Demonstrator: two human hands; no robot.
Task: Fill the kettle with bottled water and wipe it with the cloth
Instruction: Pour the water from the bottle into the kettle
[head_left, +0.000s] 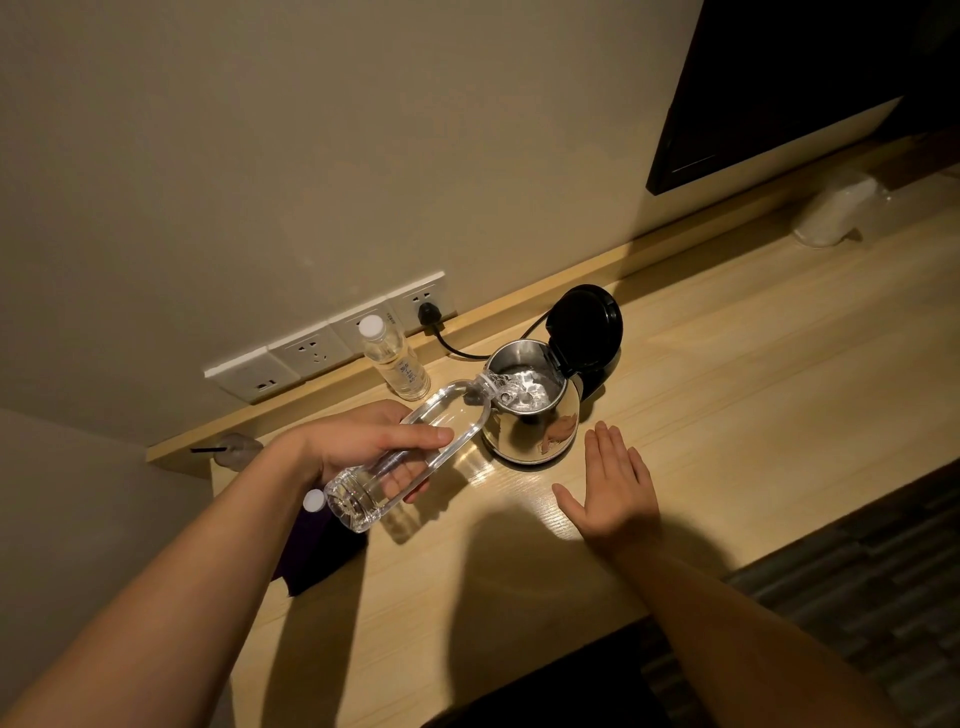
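A steel kettle (535, 431) stands on the wooden desk (727, 374) with its black lid (584, 327) flipped up. My left hand (374, 441) grips a clear water bottle (415, 457), tilted with its mouth over the kettle's opening; water lies in the kettle's bottom. My right hand (613, 488) rests flat on the desk, fingers apart, just right of the kettle. A white bottle cap (314, 501) sits on a dark purple cloth (317, 551) under my left wrist.
A second capped bottle (395, 358) stands by the wall sockets (322, 348), where the kettle's black cord (441, 338) is plugged in. A plastic cup with a straw (236, 449) sits at the desk's left end, a white roll (836, 210) far right.
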